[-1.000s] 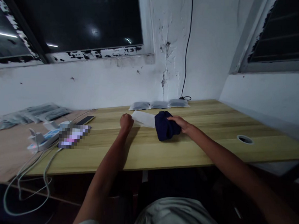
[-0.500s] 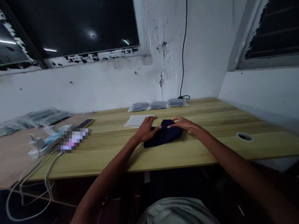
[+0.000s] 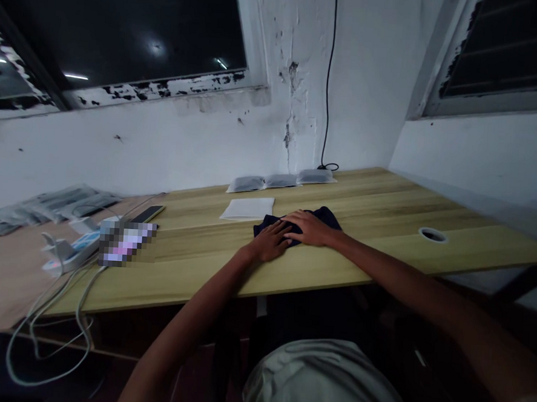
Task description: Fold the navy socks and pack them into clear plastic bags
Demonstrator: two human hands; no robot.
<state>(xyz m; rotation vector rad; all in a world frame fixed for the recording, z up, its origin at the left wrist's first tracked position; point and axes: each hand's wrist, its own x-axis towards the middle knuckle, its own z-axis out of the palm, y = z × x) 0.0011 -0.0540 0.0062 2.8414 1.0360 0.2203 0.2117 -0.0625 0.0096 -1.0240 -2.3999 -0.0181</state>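
Head view: since the earlier frame, the left hand [image 3: 270,242] has moved in over the dark navy cloth [image 3: 330,217] and the right hand [image 3: 310,228] has come across to meet it. The cloth, bunched a second ago, now lies lower and flatter.

The cloth rests on the wood-grained surface [image 3: 374,262], near its front edge and partly hidden by the hands. The grip of each hand is wide: fingers extended, palms down, pressing on the cloth and closed around nothing. The right fingers overlap or adjoin the left ones; which, cannot be determined.

Just behind the cloth, toward the left, lies a flat white packet [image 3: 248,207]. Three filled translucent packets [image 3: 281,180] stand in a row along the wall [image 3: 361,97]. A round cable hole [image 3: 433,235] is set in the right part of the surface.

At left: a dark phone [image 3: 148,214], a white power strip [image 3: 71,256] with plugs, pale cables [image 3: 82,311] looping over the front edge, and a pile of grey packets [image 3: 54,206] on an adjoining brownish top [image 3: 0,281].

Room: wall paint cracked and peeling; black cord [image 3: 329,77] hanging to the surface; large window [image 3: 147,30] dark, its frame flaking; second window [image 3: 509,52] at right, also dark.
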